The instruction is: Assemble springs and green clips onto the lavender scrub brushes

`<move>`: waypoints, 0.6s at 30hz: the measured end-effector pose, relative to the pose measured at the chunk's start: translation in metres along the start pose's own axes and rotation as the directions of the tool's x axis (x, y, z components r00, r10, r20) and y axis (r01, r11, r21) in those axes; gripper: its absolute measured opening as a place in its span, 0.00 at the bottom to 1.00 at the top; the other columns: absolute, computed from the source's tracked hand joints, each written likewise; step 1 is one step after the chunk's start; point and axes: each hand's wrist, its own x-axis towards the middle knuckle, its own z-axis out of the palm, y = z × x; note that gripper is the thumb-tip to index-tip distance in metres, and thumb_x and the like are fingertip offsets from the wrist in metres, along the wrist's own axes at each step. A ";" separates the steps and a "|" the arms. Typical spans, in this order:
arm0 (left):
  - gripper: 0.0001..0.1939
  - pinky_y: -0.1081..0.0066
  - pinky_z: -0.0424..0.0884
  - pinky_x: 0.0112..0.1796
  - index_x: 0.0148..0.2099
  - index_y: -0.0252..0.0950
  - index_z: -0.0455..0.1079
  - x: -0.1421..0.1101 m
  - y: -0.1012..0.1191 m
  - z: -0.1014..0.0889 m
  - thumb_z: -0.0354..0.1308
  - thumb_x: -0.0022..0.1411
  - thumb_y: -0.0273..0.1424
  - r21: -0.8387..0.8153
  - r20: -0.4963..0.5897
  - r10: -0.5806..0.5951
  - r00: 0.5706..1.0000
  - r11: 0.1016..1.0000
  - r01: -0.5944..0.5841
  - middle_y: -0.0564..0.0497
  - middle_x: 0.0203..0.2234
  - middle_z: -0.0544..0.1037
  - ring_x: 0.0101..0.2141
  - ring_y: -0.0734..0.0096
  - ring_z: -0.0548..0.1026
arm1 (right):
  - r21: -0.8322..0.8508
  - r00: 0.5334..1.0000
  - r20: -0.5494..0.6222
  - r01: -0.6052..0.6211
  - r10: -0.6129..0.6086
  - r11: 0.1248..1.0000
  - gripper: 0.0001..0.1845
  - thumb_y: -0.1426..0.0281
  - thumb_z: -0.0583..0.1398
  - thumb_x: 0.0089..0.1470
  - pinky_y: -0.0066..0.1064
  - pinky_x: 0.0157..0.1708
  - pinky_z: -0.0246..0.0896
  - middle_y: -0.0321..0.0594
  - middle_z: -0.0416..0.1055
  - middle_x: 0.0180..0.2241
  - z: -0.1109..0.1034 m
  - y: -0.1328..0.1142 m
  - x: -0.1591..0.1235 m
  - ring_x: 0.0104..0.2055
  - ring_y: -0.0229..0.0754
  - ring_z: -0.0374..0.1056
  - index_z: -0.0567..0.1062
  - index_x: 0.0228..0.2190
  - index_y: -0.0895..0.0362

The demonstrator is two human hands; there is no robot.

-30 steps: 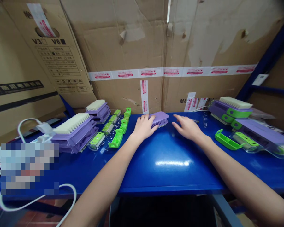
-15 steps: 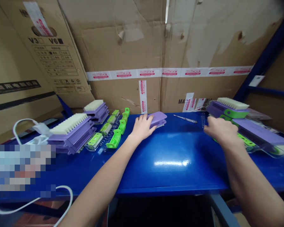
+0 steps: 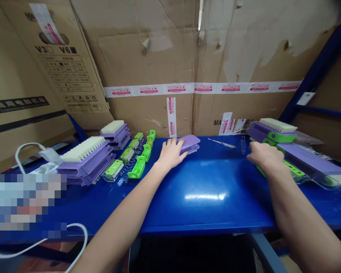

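Observation:
My left hand (image 3: 172,153) grips the near-left end of a purple brush (image 3: 191,141), which lies bristles down on the blue table. Its fingers are over the top, and the thumb is along the side. On the right, my right hand (image 3: 266,155) is closed, knuckles up, beside the stacked purple and green brushes (image 3: 278,126). Its fingertips are turned away, so whatever they hold is hidden. Close to that hand, a thin metal spring (image 3: 243,145) lies on the table. Between the hands is a slim clear-handled screwdriver (image 3: 222,143).
Stacks of purple brush parts (image 3: 85,161) with pale bristles stand on the left. Beside them run rows of green clear-cased pieces (image 3: 114,169), springs and green brackets (image 3: 136,167). A white cable (image 3: 19,153) and plug sit further left. Cardboard (image 3: 147,57) walls the back.
My right hand has shifted very slightly, staying closed by the stacked brushes. My left hand and the purple brush look unmoved.

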 end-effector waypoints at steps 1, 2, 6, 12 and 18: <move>0.25 0.57 0.63 0.47 0.58 0.37 0.59 0.000 0.000 0.000 0.51 0.63 0.43 0.000 0.000 0.000 1.000 1.000 0.000 0.39 0.51 0.68 0.52 0.52 0.65 | -0.029 0.999 0.043 -0.016 0.018 0.999 0.13 0.77 0.59 0.41 0.46 0.31 0.62 0.64 0.72 0.36 0.000 0.000 0.001 0.39 0.64 0.71 0.77 0.33 0.61; 0.25 0.58 0.63 0.47 0.58 0.37 0.59 0.000 0.000 0.000 0.51 0.63 0.43 0.000 -0.001 0.001 1.000 1.000 -0.001 0.40 0.51 0.68 0.52 0.52 0.65 | -0.062 0.996 0.078 -0.035 0.040 0.997 0.15 0.76 0.58 0.43 0.44 0.32 0.62 0.63 0.72 0.38 0.000 -0.001 0.001 0.40 0.63 0.71 0.77 0.36 0.60; 0.25 0.58 0.64 0.47 0.58 0.37 0.59 -0.001 0.001 -0.001 0.52 0.63 0.43 0.009 -0.007 -0.002 1.000 1.000 0.002 0.40 0.51 0.68 0.52 0.53 0.66 | -0.094 0.993 0.070 -0.086 0.093 0.992 0.20 0.73 0.55 0.47 0.42 0.32 0.62 0.63 0.71 0.43 -0.006 -0.004 0.000 0.43 0.62 0.70 0.75 0.44 0.60; 0.26 0.57 0.64 0.47 0.59 0.38 0.58 -0.001 0.001 -0.003 0.51 0.63 0.43 0.009 0.014 -0.008 1.000 1.000 0.007 0.39 0.51 0.68 0.52 0.53 0.65 | -0.105 0.986 0.099 -0.121 0.131 0.987 0.23 0.73 0.55 0.47 0.40 0.32 0.61 0.61 0.71 0.44 -0.005 0.002 0.002 0.43 0.62 0.70 0.73 0.47 0.60; 0.25 0.57 0.63 0.48 0.59 0.38 0.58 0.000 0.001 -0.002 0.51 0.63 0.43 0.005 0.023 -0.010 1.000 1.000 0.010 0.39 0.52 0.67 0.53 0.53 0.65 | -0.039 0.980 0.067 0.190 -0.187 0.981 0.23 0.78 0.55 0.43 0.33 0.32 0.61 0.50 0.74 0.36 0.010 -0.013 0.004 0.38 0.51 0.72 0.75 0.44 0.57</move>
